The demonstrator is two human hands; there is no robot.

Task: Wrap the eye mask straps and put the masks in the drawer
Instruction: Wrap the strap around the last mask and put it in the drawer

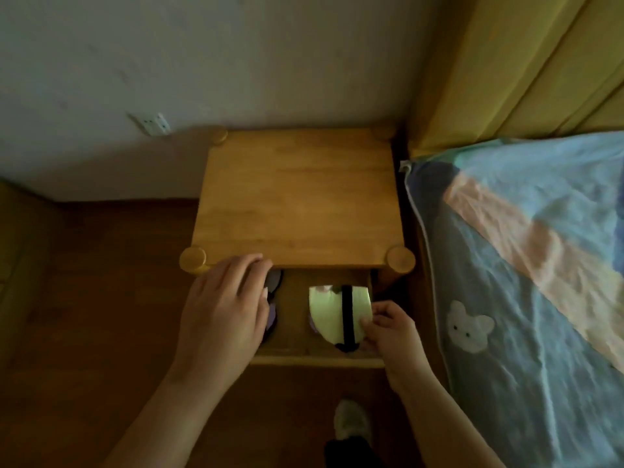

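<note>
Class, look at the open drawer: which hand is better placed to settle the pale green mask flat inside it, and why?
The right hand: its fingertips already pinch the edge of the pale green mask, strap wrapped, over the drawer. The left hand is covering the dark mask on the drawer's other side.

A home bedroom is shown, w/ a small wooden nightstand [297, 197] placed just beside a bed [526, 265]. The bed is covered by a pastel quilt w/ a bear patch [469, 327]. A yellow curtain [526, 62], wood floor [111, 282] & wall socket [152, 123] are seen.
</note>
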